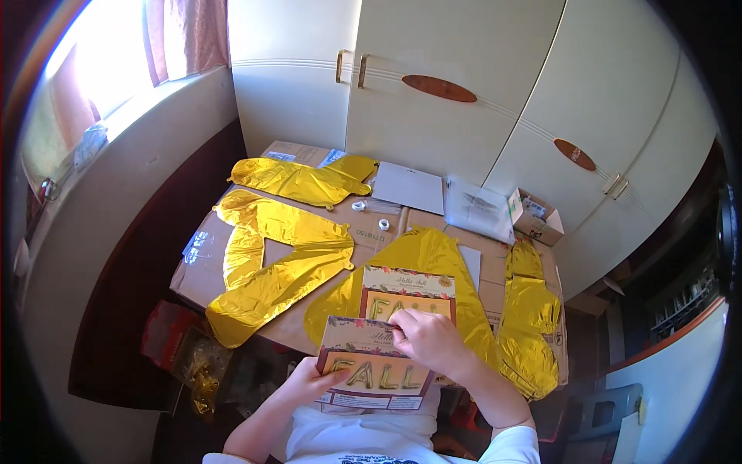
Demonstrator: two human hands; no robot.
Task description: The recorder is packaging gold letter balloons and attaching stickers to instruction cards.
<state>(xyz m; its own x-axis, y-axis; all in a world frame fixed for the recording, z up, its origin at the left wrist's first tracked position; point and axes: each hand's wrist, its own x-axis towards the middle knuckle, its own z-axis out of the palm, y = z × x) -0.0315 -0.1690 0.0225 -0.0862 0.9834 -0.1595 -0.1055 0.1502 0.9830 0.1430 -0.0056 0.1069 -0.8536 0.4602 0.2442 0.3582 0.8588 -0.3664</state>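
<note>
Low in the head view, just above the person's lap, lay a flat printed card pack point(371, 371) with gold letter shapes on its face, tilted a little. Left hand point(308, 380) held its lower left edge, thumb on the face, fingers under and out of sight, closed in a pinch. Right hand point(429, 339) rested on the pack's upper right; fingers curled, tips pressed to the top edge near the middle, seemingly pinching there, though whether they gripped a flap or only touched could not be told.

Second pack point(408, 292), same print, lay just beyond on the box top, partly under the right hand.

Handling, by judgement: pack looked light, thin and fairly stiff as card, likely sleeved in slick film, so prone to slip and crease. Best taken at the edges or corners, one hand each side, not by the middle.

Outward: gold foil balloons lay limp on the flattened cardboard point(464, 255): a large one point(267, 259) at left, another point(305, 179) beyond it, one point(421, 259) under the second pack, one point(533, 325) at right. White sheet point(408, 187) and small open carton point(535, 216) sat at the far edge, before pale wardrobe doors point(464, 85).
</note>
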